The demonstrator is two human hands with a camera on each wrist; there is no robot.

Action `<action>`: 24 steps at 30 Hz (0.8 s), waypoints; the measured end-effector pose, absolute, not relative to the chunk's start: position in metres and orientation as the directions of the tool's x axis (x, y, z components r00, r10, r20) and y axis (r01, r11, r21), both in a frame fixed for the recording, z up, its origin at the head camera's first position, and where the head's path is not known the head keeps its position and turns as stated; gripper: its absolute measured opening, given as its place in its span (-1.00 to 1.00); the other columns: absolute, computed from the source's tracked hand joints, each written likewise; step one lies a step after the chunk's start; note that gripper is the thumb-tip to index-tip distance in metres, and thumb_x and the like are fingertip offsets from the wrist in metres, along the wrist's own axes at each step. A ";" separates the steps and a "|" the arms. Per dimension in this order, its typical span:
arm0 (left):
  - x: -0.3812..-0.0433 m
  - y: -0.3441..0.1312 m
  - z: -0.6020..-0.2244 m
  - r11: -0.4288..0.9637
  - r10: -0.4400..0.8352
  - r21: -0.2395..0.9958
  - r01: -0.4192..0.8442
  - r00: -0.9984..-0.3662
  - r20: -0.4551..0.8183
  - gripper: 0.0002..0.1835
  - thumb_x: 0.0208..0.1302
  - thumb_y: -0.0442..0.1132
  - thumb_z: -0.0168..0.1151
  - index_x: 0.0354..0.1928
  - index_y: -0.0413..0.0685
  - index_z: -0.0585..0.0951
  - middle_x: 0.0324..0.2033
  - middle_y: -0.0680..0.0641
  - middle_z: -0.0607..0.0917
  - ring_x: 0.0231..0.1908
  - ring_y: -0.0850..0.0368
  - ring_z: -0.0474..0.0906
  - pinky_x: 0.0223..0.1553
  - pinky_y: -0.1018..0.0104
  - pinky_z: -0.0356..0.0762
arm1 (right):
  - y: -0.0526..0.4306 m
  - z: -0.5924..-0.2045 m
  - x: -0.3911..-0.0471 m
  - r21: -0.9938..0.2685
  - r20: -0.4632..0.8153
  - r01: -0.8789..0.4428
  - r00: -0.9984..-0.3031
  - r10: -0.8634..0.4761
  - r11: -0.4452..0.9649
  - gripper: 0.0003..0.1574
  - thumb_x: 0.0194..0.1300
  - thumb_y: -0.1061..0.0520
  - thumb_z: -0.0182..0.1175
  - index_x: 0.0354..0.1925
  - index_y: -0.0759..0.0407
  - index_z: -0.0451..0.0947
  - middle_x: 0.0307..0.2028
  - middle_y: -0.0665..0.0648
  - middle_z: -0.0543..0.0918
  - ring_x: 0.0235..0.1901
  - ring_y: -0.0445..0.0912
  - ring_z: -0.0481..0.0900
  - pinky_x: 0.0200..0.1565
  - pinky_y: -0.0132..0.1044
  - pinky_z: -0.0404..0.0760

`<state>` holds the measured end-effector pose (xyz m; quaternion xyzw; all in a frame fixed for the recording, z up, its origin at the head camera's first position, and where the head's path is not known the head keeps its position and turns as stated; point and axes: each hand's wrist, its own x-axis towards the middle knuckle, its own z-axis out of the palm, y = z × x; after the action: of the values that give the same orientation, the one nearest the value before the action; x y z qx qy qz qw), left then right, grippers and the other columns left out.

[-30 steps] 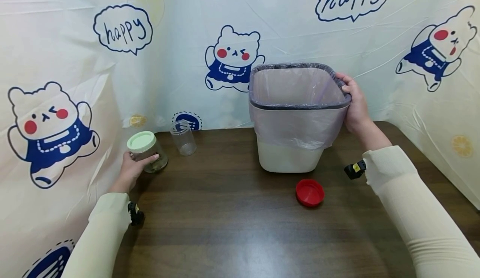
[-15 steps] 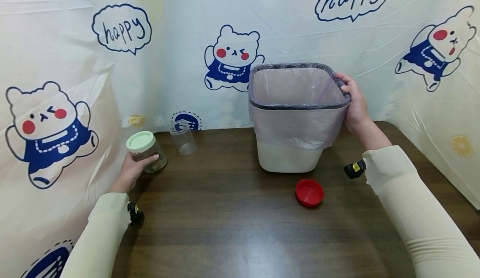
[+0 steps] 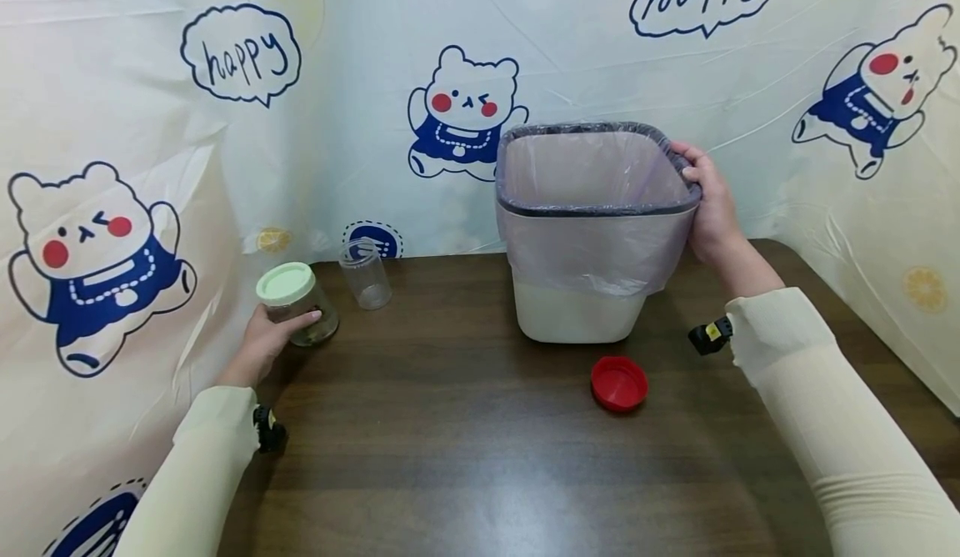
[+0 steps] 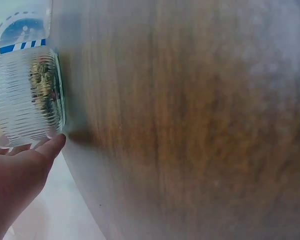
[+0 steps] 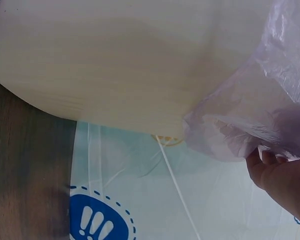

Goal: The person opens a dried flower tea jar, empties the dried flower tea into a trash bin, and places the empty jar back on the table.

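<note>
At the left of the table my left hand [image 3: 264,342] holds a clear jar [image 3: 322,325] with a pale green lid [image 3: 286,283], thumb along its near side. Through the ribbed wall in the left wrist view, yellowish-brown dried bits [image 4: 44,86] show near the jar's base. My right hand [image 3: 712,207] grips the right side of the rim of a white trash bin [image 3: 576,313], fingers over the edge. A thin purplish bin liner [image 3: 592,248] is folded down outside the bin, and a dark band runs around the top. The right wrist view shows my fingertips [image 5: 255,162] against the liner.
A clear lidless jar [image 3: 367,278] stands just right of the lidded one, near the table's back edge. A red lid [image 3: 619,384] lies in front of the bin on the brown wooden table [image 3: 420,424]. A printed curtain [image 3: 337,123] hangs behind and at both sides.
My left hand and the lidded jar have shifted very slightly to the right. The right hand, bin, red lid and lidless jar stay where they were.
</note>
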<state>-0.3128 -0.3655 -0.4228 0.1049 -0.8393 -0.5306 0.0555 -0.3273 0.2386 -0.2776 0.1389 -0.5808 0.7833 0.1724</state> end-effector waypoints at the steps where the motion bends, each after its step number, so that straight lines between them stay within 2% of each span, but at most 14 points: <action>1: -0.313 -0.365 -0.423 0.414 -0.229 0.903 -0.112 -0.973 -0.016 0.13 0.15 0.06 0.41 0.49 -0.24 -0.12 0.42 -0.33 0.08 0.37 -0.24 0.01 0.32 -0.12 0.04 | 0.238 -0.277 -0.327 -0.862 0.418 -0.431 -0.902 0.107 -0.265 -0.53 0.39 0.20 -0.24 0.16 0.17 0.43 0.10 0.09 0.38 -0.08 -0.18 0.34 -0.09 -0.47 0.32; 11: -0.307 -0.357 -0.424 0.438 -0.171 0.898 -0.051 -0.985 0.027 0.05 0.18 0.00 0.40 0.47 -0.28 -0.04 0.38 -0.33 0.15 0.34 -0.22 0.08 0.31 -0.13 0.07 | 0.238 -0.278 -0.328 -0.860 0.420 -0.431 -0.902 0.102 -0.271 -0.52 0.39 0.20 -0.25 0.17 0.17 0.43 0.11 0.09 0.38 -0.08 -0.17 0.34 -0.09 -0.46 0.33; 18: -0.302 -0.349 -0.422 0.466 -0.112 0.885 -0.017 -0.993 0.039 0.04 0.18 -0.02 0.40 0.48 -0.24 -0.04 0.38 -0.35 0.16 0.34 -0.27 0.09 0.28 -0.20 0.10 | 0.238 -0.278 -0.327 -0.862 0.420 -0.430 -0.902 0.098 -0.269 -0.52 0.40 0.19 -0.25 0.18 0.17 0.42 0.14 0.09 0.36 -0.05 -0.17 0.33 -0.07 -0.46 0.32; 24: -0.300 -0.340 -0.421 0.474 -0.070 0.880 0.021 -0.996 0.062 0.00 0.18 -0.06 0.42 0.47 -0.23 0.01 0.33 -0.34 0.23 0.30 -0.25 0.15 0.24 -0.18 0.15 | 0.238 -0.278 -0.326 -0.864 0.422 -0.433 -0.901 0.101 -0.258 -0.52 0.41 0.17 -0.25 0.17 0.17 0.43 0.15 0.09 0.35 -0.03 -0.18 0.32 -0.06 -0.46 0.31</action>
<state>-0.3002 -0.3398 -0.4207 0.0143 -0.8574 -0.5125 0.0446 -0.3263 0.2381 -0.2778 0.1423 -0.5846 0.7802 0.1712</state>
